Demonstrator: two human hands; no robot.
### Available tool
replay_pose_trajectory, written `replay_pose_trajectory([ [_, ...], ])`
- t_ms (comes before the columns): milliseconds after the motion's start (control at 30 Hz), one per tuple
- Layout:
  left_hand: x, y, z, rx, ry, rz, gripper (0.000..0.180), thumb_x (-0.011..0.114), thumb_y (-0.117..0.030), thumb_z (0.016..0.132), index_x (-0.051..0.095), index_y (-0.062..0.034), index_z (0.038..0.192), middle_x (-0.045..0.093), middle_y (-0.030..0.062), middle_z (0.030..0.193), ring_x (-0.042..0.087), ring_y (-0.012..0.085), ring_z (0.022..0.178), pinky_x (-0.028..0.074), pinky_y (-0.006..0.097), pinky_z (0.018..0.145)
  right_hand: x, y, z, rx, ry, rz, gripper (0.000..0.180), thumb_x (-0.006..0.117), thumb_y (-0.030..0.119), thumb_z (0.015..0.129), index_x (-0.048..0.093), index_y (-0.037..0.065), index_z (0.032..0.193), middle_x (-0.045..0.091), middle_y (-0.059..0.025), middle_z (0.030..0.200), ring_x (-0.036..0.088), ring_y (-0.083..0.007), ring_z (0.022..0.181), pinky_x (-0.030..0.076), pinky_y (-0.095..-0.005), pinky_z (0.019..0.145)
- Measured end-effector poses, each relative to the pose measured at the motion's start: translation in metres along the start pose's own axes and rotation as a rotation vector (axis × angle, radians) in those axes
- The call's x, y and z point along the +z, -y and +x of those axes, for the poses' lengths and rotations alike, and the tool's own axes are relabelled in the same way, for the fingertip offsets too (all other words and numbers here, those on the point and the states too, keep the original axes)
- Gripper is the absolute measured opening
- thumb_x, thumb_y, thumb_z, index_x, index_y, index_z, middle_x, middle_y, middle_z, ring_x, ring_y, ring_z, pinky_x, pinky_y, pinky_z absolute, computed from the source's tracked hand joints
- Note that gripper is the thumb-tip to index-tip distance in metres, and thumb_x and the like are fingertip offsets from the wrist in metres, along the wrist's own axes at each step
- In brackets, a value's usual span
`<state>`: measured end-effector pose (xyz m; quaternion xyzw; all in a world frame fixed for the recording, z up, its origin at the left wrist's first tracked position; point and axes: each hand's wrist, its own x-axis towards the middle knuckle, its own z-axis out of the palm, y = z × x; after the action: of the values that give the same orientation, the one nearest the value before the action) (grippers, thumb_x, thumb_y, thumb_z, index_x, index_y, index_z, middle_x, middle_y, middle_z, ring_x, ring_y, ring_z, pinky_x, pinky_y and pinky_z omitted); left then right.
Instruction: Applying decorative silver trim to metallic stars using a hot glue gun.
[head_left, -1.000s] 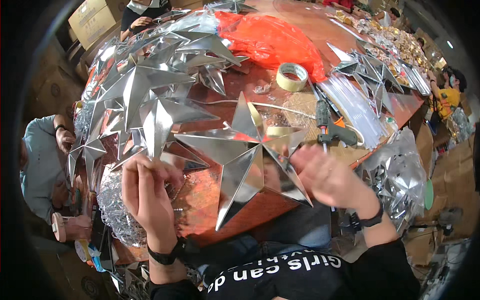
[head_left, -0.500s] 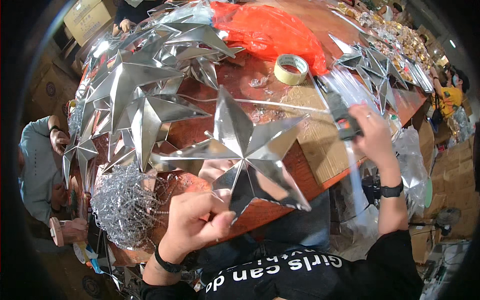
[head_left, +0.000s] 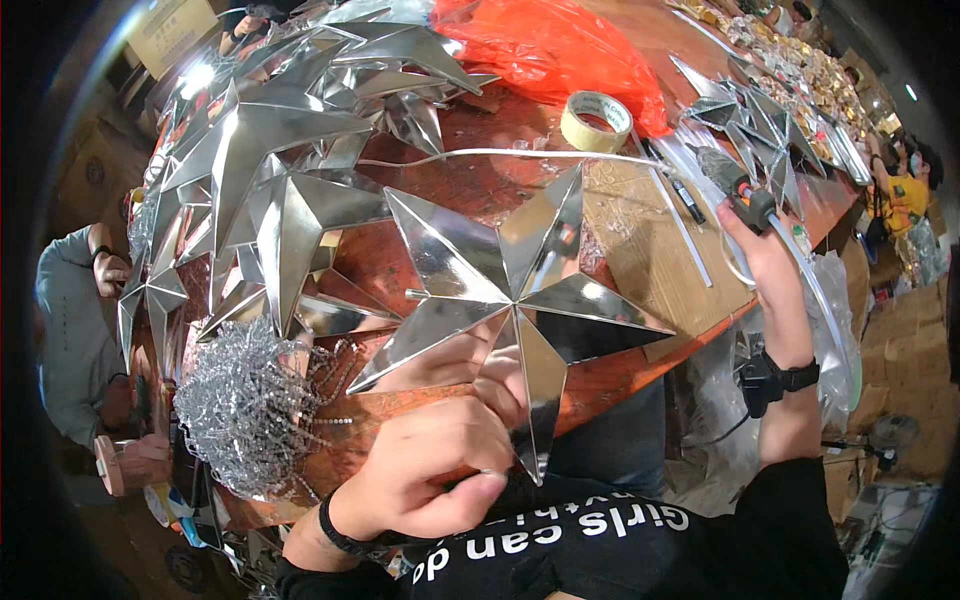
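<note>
A large silver mirror-finish star (head_left: 510, 290) lies flat on the reddish wooden table (head_left: 620, 370) in front of me. My left hand (head_left: 435, 470) pinches the star's lower point at the table's near edge. My right hand (head_left: 765, 255), with a black watch on the wrist, reaches out to the right and is closed on the handle of a glue gun (head_left: 745, 195) with an orange trigger. A sheet of brown cardboard (head_left: 650, 245) lies under the star's right side.
Several more silver stars (head_left: 290, 170) are piled at the left and back, others at the far right (head_left: 745, 115). A tape roll (head_left: 596, 120) sits by an orange plastic bag (head_left: 545, 45). Silver tinsel (head_left: 245, 405) hangs at the near-left edge. Another person in grey (head_left: 75, 320) works at left.
My right hand left the star and reached right to the glue gun, now gripping it. My left hand slid from the star's left side down to its lower point.
</note>
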<state>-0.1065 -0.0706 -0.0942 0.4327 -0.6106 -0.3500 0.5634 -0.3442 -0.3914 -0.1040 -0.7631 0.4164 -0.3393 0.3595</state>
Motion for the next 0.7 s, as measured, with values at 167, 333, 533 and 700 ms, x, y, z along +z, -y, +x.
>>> replay_pose_trajectory([
  [167,-0.014,-0.004,-0.009,0.146,-0.233,0.093,0.020,0.059,-0.010,0.078,0.053,-0.0005,0.062,0.054,0.0077,0.060,0.054,0.0221,0.054,0.047,0.034,0.054,0.000,-0.003,-0.001,0.149,-0.129,0.183,0.039,0.063,0.035,0.090,0.058,0.001,0.107,0.065,-0.0061,0.097,0.057,-0.0137,0.093,0.043,-0.0306,0.089],
  [333,-0.020,-0.007,-0.018,0.192,-0.525,0.240,0.027,0.058,-0.014,0.083,0.048,-0.0052,0.059,0.052,0.0037,0.057,0.052,0.0185,0.054,0.042,0.029,0.051,-0.008,0.017,-0.002,-0.205,-0.220,0.523,0.043,0.058,0.042,0.091,0.058,0.000,0.103,0.064,-0.0102,0.104,0.059,-0.0168,0.100,0.043,-0.0341,0.092],
  [533,-0.019,-0.004,-0.009,0.170,-0.743,0.212,0.038,0.043,-0.027,0.100,0.049,-0.0029,0.071,0.054,0.0090,0.071,0.051,0.0150,0.062,0.038,0.024,0.054,0.012,0.086,-0.057,-0.530,0.200,0.049,0.040,0.070,0.032,0.081,0.061,-0.002,0.098,0.066,-0.0152,0.100,0.064,-0.0261,0.102,0.049,-0.0343,0.086],
  [700,-0.020,-0.004,-0.011,0.039,-0.802,0.256,0.035,0.039,-0.029,0.102,0.050,-0.0007,0.084,0.055,0.0107,0.079,0.053,0.0126,0.066,0.041,0.023,0.058,0.040,0.107,-0.067,-0.849,0.457,-0.138,0.070,0.073,0.062,0.055,0.059,-0.001,0.082,0.066,-0.0133,0.085,0.068,-0.0301,0.086,0.054,-0.0367,0.077],
])
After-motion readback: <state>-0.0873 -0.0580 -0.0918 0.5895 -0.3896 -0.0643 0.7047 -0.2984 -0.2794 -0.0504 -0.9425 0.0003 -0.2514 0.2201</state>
